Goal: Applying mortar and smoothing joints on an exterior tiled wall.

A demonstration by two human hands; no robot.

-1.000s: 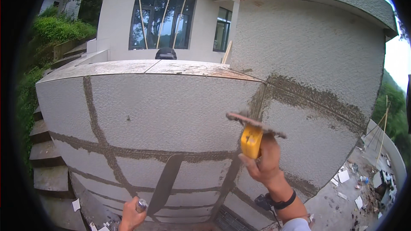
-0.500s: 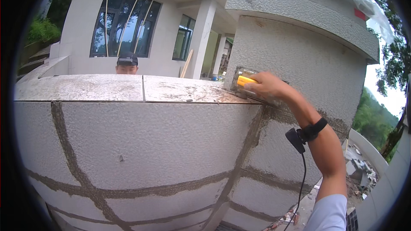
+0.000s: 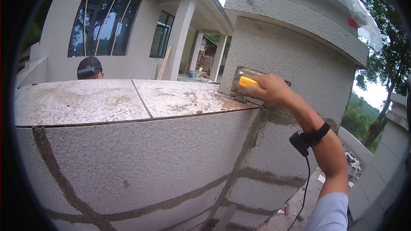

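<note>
Right hand (image 3: 272,88) closed round the yellow grip of a trowel (image 3: 248,81), arm raised, fingers wrapped on the handle. Left hand out of sight; cannot tell whether it holds anything.

Trowel's position: up at the rough grey wall (image 3: 295,55), beside the right-hand end of the tiled ledge. Its plate (image 3: 236,84) stands roughly upright, facing the wall, grey stuff smeared over it. Full contact hard to judge, the hand covering much of the plate.

Ledge: two pale slabs visible, a left slab (image 3: 81,102) and a right slab (image 3: 180,96), a dark joint between them. Both streaked brown, heaviest toward the corner near the trowel.

Below the ledge, a textured front panel (image 3: 141,158), bordered by dark mortar bands (image 3: 55,171). More bands cross the side wall under the raised arm.

On the right forearm: black strap (image 3: 316,134) with a small black box (image 3: 298,143), a cable (image 3: 307,179) hanging from it. Pale sleeve (image 3: 329,214) at the elbow.

Beyond the ledge, left: a co-worker's dark cap (image 3: 89,65), below a large window (image 3: 105,21) with thin poles across it.
</note>
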